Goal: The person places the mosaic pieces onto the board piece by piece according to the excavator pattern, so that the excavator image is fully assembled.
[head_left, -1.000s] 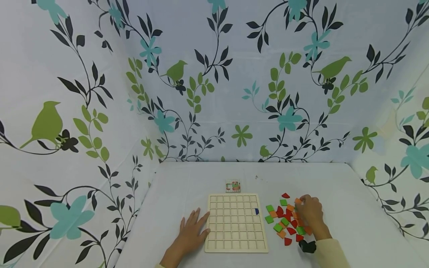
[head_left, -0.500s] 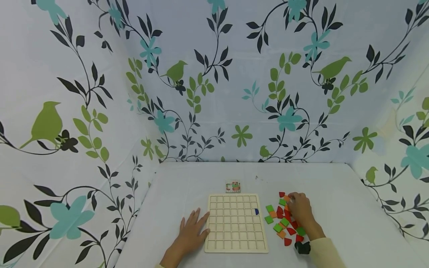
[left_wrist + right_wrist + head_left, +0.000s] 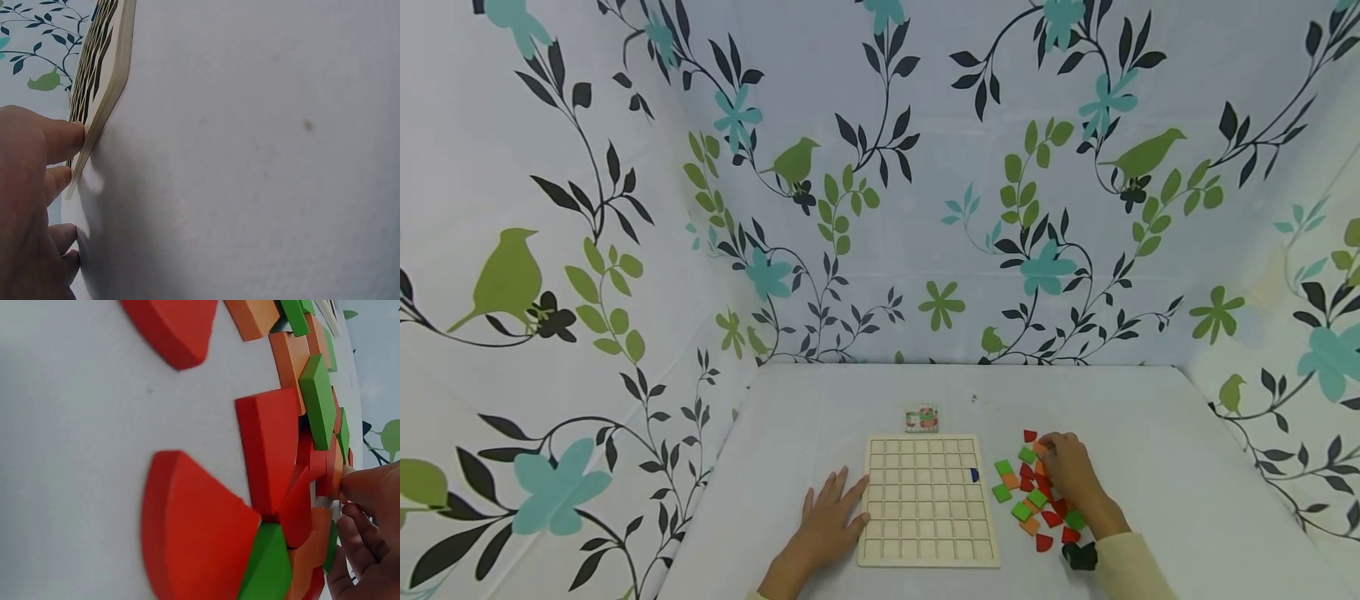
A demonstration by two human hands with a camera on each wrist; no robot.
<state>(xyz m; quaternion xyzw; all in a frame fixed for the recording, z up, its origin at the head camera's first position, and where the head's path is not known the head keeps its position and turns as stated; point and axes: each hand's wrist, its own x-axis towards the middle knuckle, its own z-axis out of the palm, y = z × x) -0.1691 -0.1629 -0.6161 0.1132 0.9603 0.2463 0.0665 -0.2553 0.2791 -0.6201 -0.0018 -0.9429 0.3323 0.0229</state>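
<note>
My left hand (image 3: pixel 829 523) lies with fingers spread at the left side of a pale wooden grid board (image 3: pixel 929 557). In the left wrist view, the fingertips (image 3: pixel 74 139) touch the board's edge (image 3: pixel 115 81). My right hand (image 3: pixel 1073 471) is at the far right side of a pile of red, green and orange blocks, its fingertips against an orange block (image 3: pixel 1040 448). From the right wrist, a fingertip meets an orange block (image 3: pixel 337 472), while the other fingers are loosely bent. Close to that camera lie a red wedge-shaped block (image 3: pixel 200 531) and a green block (image 3: pixel 319 403).
One small blue piece (image 3: pixel 975 475) sits in a cell near the board's right side. A small printed card (image 3: pixel 922 417) lies behind the board. A black device (image 3: pixel 1079 556) is strapped at the right wrist. Patterned cloth (image 3: pixel 880 250) hangs around the white table (image 3: pixel 820 408).
My right hand has moved left toward the board, pushing orange blocks closer into the pile. A red and a green block at the far end have shifted slightly left. The left hand stays still.
</note>
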